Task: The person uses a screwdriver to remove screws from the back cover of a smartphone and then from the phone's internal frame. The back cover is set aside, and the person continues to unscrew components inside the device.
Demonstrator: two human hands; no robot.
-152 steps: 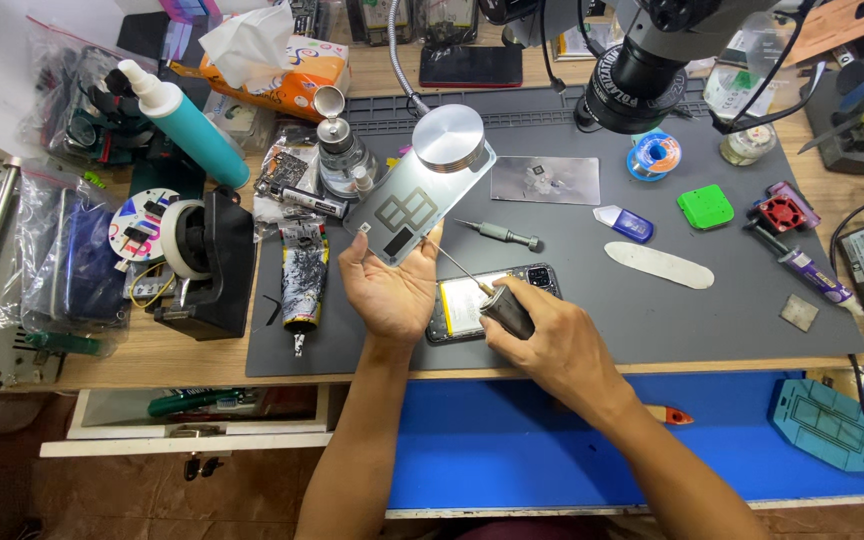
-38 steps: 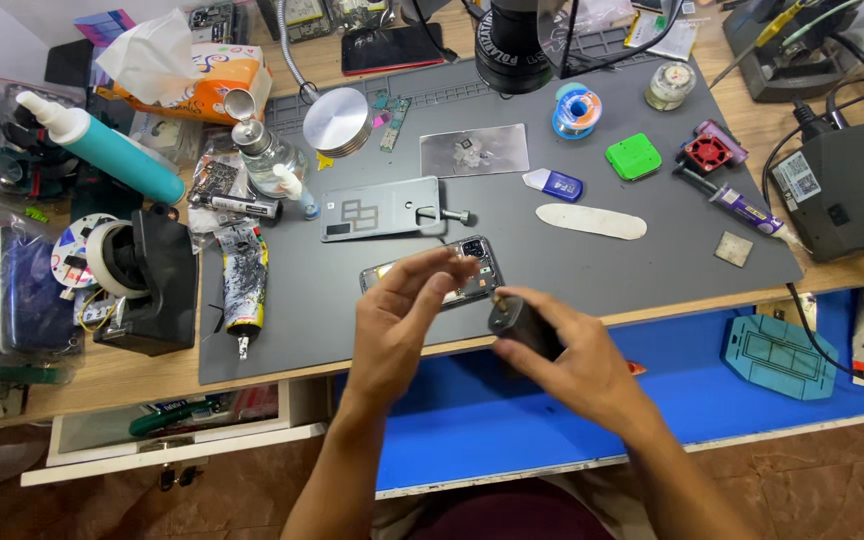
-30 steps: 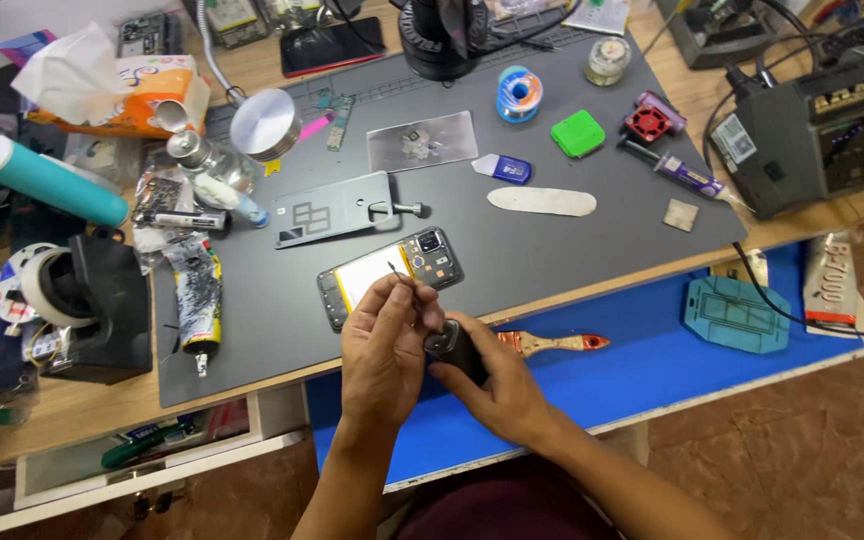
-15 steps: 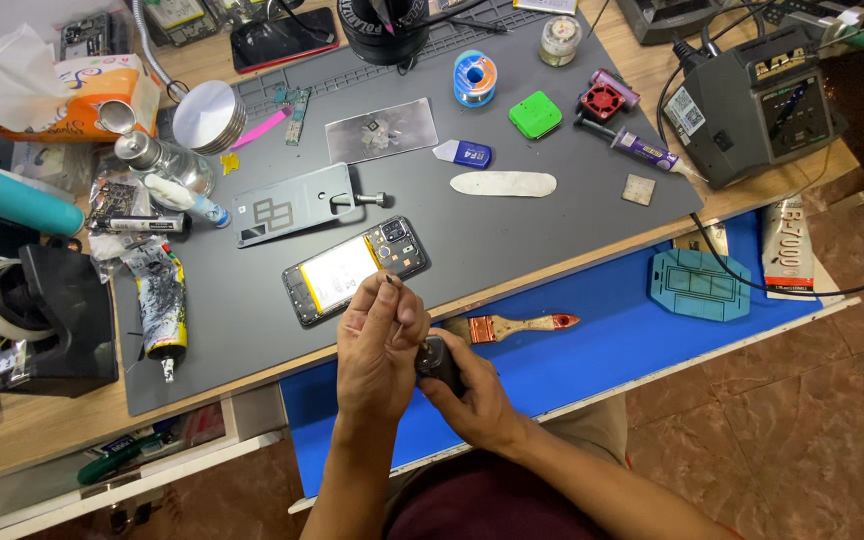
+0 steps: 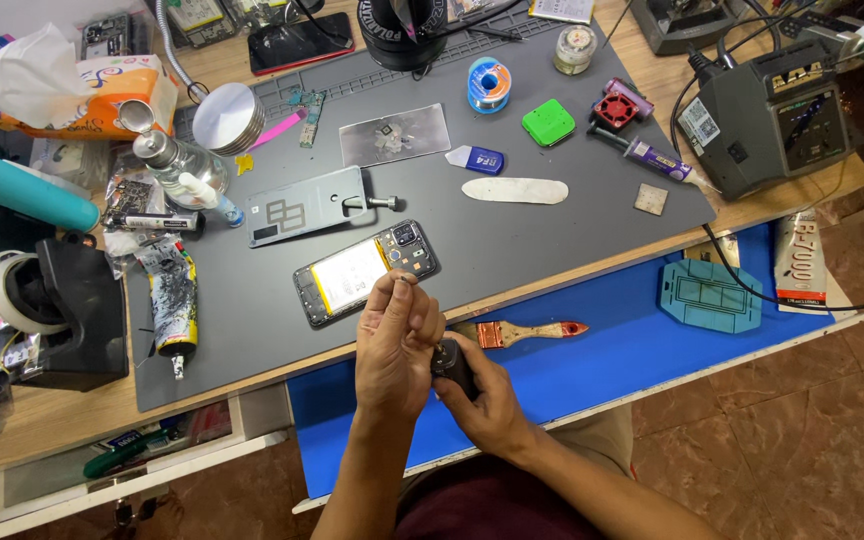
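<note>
Left hand (image 5: 393, 345) fingers (image 5: 402, 290) pinched together on tiny part, too small to identify. Right hand (image 5: 482, 395) fingers curled around small black device (image 5: 450, 362), just beside left palm. Opened phone (image 5: 365, 272) just beyond left fingertips on grey mat (image 5: 552, 230). Paintbrush (image 5: 517, 331) near right fingers, on blue surface (image 5: 632, 350).
</note>
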